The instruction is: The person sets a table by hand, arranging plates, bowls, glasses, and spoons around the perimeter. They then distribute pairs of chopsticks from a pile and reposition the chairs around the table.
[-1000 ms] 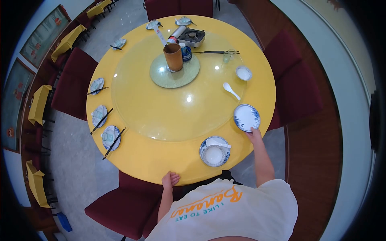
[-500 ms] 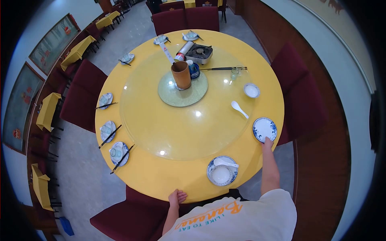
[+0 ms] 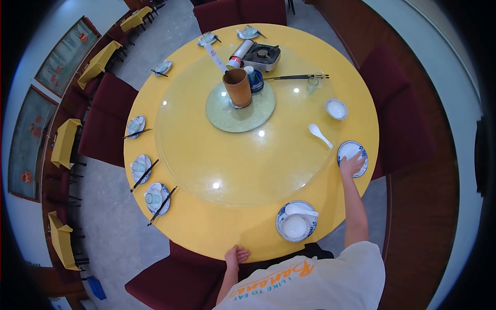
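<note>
At the round table's (image 3: 227,227) four o'clock, the right hand (image 3: 353,165) spreads loosened fingers over a blue-rimmed plate (image 3: 347,150); at six, the left hand (image 3: 237,254) curls, grip unclear.

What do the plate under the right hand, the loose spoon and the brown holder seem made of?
Plate: probably glazed ceramic; smooth white with blue patterning at the rim.
Spoon: likely ceramic, smooth and white, though plastic could look alike.
Holder: perhaps bamboo or wood; dull finish, brown walls.

Eight plates (image 3: 347,150), two hands (image 3: 353,166), one stove (image 3: 265,56)
</note>
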The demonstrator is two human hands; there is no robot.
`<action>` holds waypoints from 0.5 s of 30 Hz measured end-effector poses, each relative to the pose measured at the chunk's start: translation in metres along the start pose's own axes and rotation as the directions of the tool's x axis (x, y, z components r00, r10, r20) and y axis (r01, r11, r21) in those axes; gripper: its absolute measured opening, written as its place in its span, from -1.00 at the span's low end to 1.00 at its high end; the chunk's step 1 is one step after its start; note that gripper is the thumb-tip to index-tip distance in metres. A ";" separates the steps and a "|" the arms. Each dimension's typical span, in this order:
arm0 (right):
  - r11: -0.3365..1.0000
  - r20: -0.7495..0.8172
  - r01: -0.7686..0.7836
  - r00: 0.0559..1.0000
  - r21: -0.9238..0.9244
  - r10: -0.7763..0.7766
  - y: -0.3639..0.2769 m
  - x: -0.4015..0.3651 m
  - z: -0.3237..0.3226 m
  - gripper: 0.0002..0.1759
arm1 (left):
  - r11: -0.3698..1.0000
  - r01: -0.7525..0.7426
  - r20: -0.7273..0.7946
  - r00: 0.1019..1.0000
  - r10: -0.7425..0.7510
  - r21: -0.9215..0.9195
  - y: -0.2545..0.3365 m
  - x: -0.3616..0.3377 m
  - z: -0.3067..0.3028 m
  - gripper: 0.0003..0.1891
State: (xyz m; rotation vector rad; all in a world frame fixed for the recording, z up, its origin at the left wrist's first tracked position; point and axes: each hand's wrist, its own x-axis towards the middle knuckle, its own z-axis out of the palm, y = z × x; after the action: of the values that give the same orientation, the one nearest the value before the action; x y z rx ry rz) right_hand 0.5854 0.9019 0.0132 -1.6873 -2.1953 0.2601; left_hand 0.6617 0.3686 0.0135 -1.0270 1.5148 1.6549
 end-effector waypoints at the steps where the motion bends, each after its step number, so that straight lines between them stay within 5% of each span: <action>1: 0.998 0.025 0.062 0.998 0.029 -0.062 -0.013 0.003 0.003 -0.10 | 1.000 0.015 -0.015 1.000 -0.015 0.004 0.001 -0.003 0.001 -0.65; 6: 0.942 0.089 0.335 0.937 0.040 -0.337 -0.078 0.041 0.042 -0.11 | 0.998 0.047 -0.024 0.999 -0.047 0.039 0.008 -0.007 0.004 -0.63; 11: 0.952 0.140 0.279 0.955 -0.123 -0.261 -0.102 0.111 0.085 -0.21 | 0.998 0.055 -0.004 0.998 -0.055 -0.006 0.009 -0.007 0.001 -0.61; 14: 0.928 0.323 0.357 0.895 -0.104 -0.308 -0.092 0.140 0.086 -0.25 | 0.998 0.058 0.001 0.998 -0.058 -0.017 0.004 -0.003 -0.002 -0.59; 15: 0.918 0.245 0.392 0.885 0.066 -0.396 -0.073 0.155 0.111 -0.34 | 0.997 0.071 -0.001 0.997 -0.071 -0.030 0.000 0.001 -0.003 -0.57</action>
State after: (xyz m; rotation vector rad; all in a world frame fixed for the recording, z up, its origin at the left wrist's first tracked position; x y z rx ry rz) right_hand 0.4422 1.0389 -0.0362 -1.2098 -2.6557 0.3995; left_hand 0.6615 0.3659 0.0129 -1.0863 1.4423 1.6314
